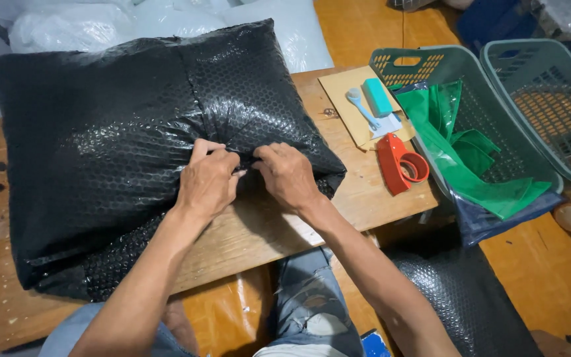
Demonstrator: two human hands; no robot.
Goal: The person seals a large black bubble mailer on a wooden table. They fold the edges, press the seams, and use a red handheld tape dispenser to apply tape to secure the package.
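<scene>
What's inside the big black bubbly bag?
It cannot be seen. The black bubble wrap parcel is opaque and closed all round; it only looks puffed and full. The left hand and right hand pinch its edge, on the wooden table.

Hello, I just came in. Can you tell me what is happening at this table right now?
A person sits at a wooden table with a big parcel wrapped in black bubble wrap lying on it. The left hand and the right hand both pinch the wrap together at the parcel's near edge. A red tape dispenser lies untouched to the right, beside a brown envelope and a green basket holding green plastic bags.
</scene>
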